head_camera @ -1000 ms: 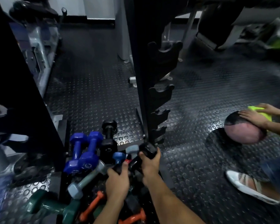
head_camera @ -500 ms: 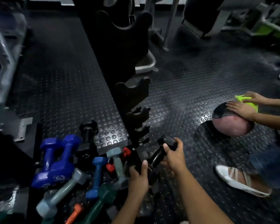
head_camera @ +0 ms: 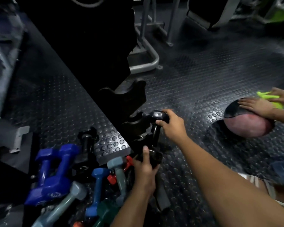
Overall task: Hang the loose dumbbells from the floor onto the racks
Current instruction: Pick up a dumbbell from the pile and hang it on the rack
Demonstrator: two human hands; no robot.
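Black dumbbell [head_camera: 155,135] – 2 hands clamp its ends, right hand [head_camera: 173,126] up top, left hand [head_camera: 144,167] below – prob. steering it into the rack cradle [head_camera: 134,122].

Studded rubber-looking floor [head_camera: 195,82]; glossy blue dumbbells [head_camera: 51,174]; black dumbbell [head_camera: 155,128] perhaps matt.

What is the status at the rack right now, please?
Both hands on one black dumbbell: right hand grips top head, left hand grips bottom head. Dumbbell at a lower rack cradle, not seated. Another person's ball off right, clear.
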